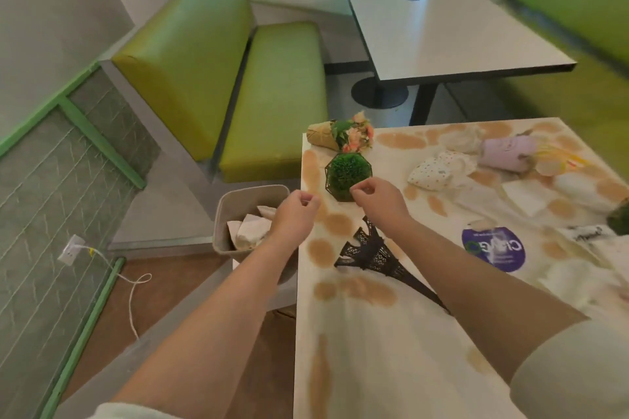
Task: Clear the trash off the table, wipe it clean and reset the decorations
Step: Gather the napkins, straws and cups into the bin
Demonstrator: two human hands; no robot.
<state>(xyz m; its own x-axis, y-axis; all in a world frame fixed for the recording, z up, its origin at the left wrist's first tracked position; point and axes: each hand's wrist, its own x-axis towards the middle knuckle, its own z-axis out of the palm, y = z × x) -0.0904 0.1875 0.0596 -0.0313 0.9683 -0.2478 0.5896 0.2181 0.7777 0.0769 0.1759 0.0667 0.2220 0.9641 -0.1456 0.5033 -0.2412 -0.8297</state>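
The white table (374, 367) is covered in brown stains. My left hand (296, 213) hovers between the table's left edge and the grey trash bin (224, 207), fingers loosely curled and holding nothing. My right hand (377, 202) is over the table with curled fingers, their tips at the black wire frame of the green ball plant (345, 173); whether they pinch it is unclear. A flower bouquet (343, 136) lies at the far left corner. A black Eiffel tower model (374, 252) lies on its side under my right forearm. Crumpled dotted cups (439, 170), a purple cup (503, 153) and napkins (524, 197) lie at the right.
The bin holds crumpled white paper (252, 231). A round purple label (493, 248) sits on the table's right part. A green bench (272, 95) stands behind the bin, and a second grey table (442, 27) beyond. A white cable (132, 286) trails on the floor at the left.
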